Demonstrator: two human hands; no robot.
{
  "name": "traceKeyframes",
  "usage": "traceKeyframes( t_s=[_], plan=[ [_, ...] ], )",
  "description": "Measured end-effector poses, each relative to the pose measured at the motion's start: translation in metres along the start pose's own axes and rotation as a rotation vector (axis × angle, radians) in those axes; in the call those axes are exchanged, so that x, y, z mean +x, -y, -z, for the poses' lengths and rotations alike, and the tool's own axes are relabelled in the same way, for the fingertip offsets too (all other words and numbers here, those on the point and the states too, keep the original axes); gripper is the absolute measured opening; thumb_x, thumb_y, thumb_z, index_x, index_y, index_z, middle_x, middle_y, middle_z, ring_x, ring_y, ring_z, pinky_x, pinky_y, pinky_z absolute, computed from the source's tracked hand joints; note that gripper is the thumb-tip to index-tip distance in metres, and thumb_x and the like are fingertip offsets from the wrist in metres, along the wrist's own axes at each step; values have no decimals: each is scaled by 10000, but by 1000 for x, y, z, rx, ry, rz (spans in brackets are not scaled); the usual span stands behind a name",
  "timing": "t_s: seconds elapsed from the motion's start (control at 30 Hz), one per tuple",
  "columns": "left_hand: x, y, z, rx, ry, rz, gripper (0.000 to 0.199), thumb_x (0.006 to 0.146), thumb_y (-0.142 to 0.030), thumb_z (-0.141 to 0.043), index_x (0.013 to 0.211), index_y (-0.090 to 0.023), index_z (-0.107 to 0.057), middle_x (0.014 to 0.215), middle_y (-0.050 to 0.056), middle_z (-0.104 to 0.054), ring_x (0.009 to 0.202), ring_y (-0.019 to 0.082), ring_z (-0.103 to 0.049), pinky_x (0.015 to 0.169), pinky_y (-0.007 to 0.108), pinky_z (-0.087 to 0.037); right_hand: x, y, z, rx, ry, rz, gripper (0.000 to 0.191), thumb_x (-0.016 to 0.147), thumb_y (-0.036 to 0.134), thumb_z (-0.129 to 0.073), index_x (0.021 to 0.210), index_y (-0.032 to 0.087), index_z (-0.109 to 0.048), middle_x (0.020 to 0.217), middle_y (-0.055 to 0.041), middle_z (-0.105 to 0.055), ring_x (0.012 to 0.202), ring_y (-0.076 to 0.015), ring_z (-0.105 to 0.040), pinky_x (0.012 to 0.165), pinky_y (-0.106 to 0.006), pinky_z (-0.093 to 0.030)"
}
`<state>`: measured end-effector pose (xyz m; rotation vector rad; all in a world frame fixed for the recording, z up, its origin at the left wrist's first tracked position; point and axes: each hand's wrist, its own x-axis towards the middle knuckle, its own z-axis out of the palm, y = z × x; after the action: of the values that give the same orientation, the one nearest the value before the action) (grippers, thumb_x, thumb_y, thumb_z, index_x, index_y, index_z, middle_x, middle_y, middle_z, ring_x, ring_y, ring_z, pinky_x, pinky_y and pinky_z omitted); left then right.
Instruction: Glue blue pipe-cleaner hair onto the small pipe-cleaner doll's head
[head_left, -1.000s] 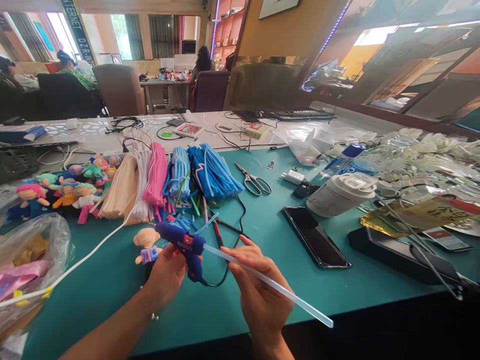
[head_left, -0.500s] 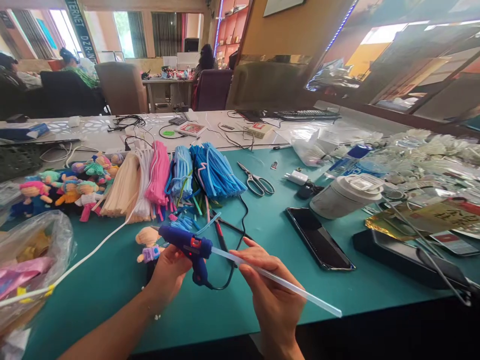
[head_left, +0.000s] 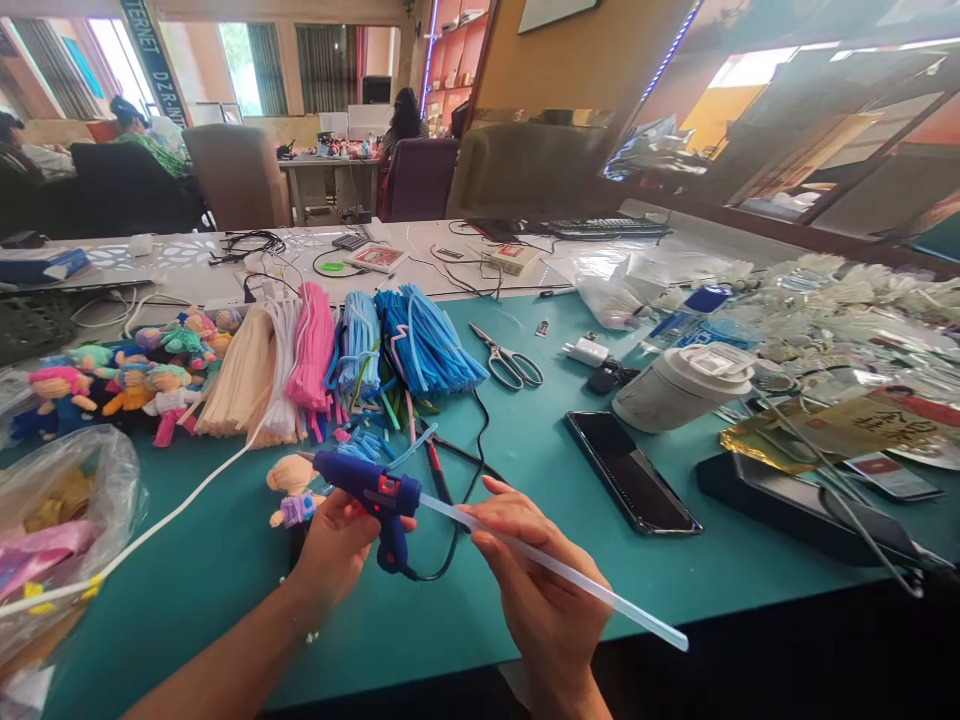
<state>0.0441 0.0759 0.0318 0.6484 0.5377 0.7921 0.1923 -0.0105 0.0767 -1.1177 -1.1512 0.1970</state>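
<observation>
My left hand [head_left: 337, 550] is closed around the body of a blue glue gun [head_left: 366, 478], whose nozzle points left. A red light shows on the gun's side. Between the thumb and fingers of my right hand [head_left: 544, 575] is a long translucent glue stick [head_left: 637, 620]; its front end sits at the rear of the gun. Just left of the gun is a small doll [head_left: 292, 490] with a bare peach head and a purple outfit. Whether my left fingers touch the doll is hidden. Red-handled pliers [head_left: 437, 468] lie behind the gun, near its black cord.
Bundles of pipe cleaners [head_left: 431, 340] in several colours stand at the back, with finished dolls [head_left: 135, 385] to their left. Scissors [head_left: 510, 362], a phone [head_left: 630, 475] and a lidded cup [head_left: 682, 385] lie rightward. A plastic bag [head_left: 112, 480] and a white cable [head_left: 180, 500] are left.
The view has shifted slightly, so most things appear a little further left. Both hands keep their grip, with the glue stick still at the gun's rear.
</observation>
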Motion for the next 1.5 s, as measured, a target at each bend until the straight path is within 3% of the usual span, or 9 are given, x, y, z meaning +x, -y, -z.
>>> traceKeyframes(
  t_s=[0.17, 0.4, 0.57, 0.87, 1.07, 1.2, 1.37, 1.5],
  plan=[
    [1, 1, 0, -7, 19, -22, 391, 464, -388, -910, 749, -201, -719, 663, 14, -735, 745, 279, -732, 805, 455, -548, 0, 0, 4, 23, 40, -43, 69, 828, 194, -702, 847, 257, -726, 780, -24, -752, 734, -227, -708, 898, -533, -527],
    [1, 7, 2, 9, 17, -38, 386, 472, -384, -907, 750, -192, -720, 662, 27, -738, 737, 289, -732, 791, 473, -552, 1, -8, 5, 23, 32, 1, 45, 824, 219, -716, 809, 258, -733, 732, 2, -749, 626, -183, -671, 889, -513, -543],
    [1, 8, 3, 10, 20, -18, 428, 454, -378, -915, 791, -194, -727, 670, 32, -744, 728, 299, -734, 777, 478, -553, -3, -8, 1, 61, 21, -29, 116, 817, 163, -713, 852, 270, -736, 791, 2, -763, 698, -189, -694, 905, -492, -542],
    [0, 9, 3, 6, 48, -26, 396, 490, -367, -904, 804, -202, -728, 670, 26, -742, 743, 296, -737, 731, 441, -570, -6, -8, -2, 37, 19, 87, 161, 812, 128, -709, 894, 266, -709, 795, 13, -755, 654, -170, -694, 893, -466, -532],
    [1, 12, 6, -11, 94, -38, 376, 508, -324, -903, 828, -220, -735, 686, 10, -749, 745, 277, -739, 737, 419, -572, -4, -3, -4, 24, 16, 28, 174, 821, 110, -680, 899, 262, -713, 836, -11, -761, 724, -195, -699, 888, -500, -537],
    [1, 9, 3, -24, 97, -45, 359, 503, -336, -904, 799, -222, -736, 663, 3, -745, 704, 266, -740, 720, 406, -572, -3, -5, -3, 5, 12, 62, 165, 808, 105, -691, 867, 258, -712, 781, 0, -752, 664, -186, -692, 875, -504, -540],
    [1, 12, 2, -21, 105, -72, 333, 507, -317, -903, 785, -231, -743, 641, -4, -741, 640, 236, -730, 601, 317, -551, -3, -9, -2, -37, 25, 123, 91, 803, 162, -720, 843, 244, -712, 721, 11, -740, 577, -161, -655, 859, -482, -538],
    [1, 17, 5, -26, 82, -117, 325, 512, -309, -900, 785, -223, -744, 652, 1, -747, 612, 224, -721, 535, 276, -522, -2, -6, -2, -15, 41, 89, 91, 820, 160, -694, 836, 247, -716, 748, 4, -751, 618, -176, -679, 849, -473, -550]
  ],
)
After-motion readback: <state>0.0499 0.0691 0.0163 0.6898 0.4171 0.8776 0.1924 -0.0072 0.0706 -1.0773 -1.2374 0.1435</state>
